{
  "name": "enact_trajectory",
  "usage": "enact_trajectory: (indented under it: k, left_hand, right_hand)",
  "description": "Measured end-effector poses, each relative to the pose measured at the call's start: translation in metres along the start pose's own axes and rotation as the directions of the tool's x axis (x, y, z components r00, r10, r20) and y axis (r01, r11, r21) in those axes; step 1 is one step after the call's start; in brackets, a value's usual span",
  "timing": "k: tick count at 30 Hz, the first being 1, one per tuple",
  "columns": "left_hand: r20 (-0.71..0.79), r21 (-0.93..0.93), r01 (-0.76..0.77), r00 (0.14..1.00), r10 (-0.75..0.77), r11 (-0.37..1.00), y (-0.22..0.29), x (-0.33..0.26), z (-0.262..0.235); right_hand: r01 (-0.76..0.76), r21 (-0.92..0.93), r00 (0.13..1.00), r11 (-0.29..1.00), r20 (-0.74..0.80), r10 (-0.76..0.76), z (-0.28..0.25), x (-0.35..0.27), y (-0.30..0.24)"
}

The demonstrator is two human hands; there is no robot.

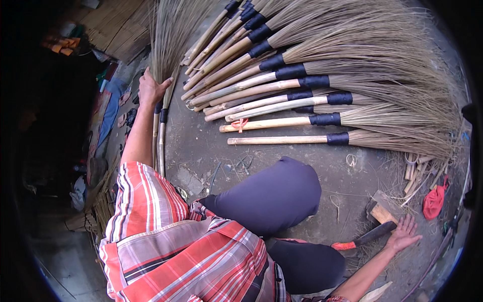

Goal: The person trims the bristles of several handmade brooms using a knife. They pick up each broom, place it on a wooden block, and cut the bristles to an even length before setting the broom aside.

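Note:
At the left, my left arm reaches up to a pair of brooms lying bristles-up. My left hand is around the base of their bristles, thumb on one side and fingers on the other; the palm hides part of the grip. Two thin handles run down beside my forearm. On the lower right, my right hand is open, palm up with fingers spread, holding nothing. Next to it lies a big knife with a dark blade and a red-orange handle. A wooden block sits just above the blade.
A fan of several finished-looking brooms with black bindings covers the ground ahead. Short sticks and a red cloth or bag lie at the right. Blue cloth and clutter line the left side. My bent knees occupy the middle.

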State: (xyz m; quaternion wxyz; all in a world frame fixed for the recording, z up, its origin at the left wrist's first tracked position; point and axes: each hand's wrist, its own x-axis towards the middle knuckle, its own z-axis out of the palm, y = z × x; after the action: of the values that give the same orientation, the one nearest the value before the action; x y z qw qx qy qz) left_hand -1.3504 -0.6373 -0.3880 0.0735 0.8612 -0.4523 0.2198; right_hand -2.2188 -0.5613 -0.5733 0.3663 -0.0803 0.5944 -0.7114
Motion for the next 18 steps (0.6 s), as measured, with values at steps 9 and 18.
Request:
enact_trajectory:
  k: [9,18]
  left_hand:
    - [0.634,-0.575,-0.363,0.369,0.679,0.734,0.268,-0.217,0.176]
    - [0.651,-0.562,-0.421,0.305,0.695,0.712,0.353,-0.265,0.178]
  right_hand:
    - [-0.001,-0.204,0.998,0.979,0.056,0.013,-0.028,-0.038,0.002]
    - [-0.063,-0.267,0.996,0.962,-0.072,0.046,-0.086,-0.098,-0.003]
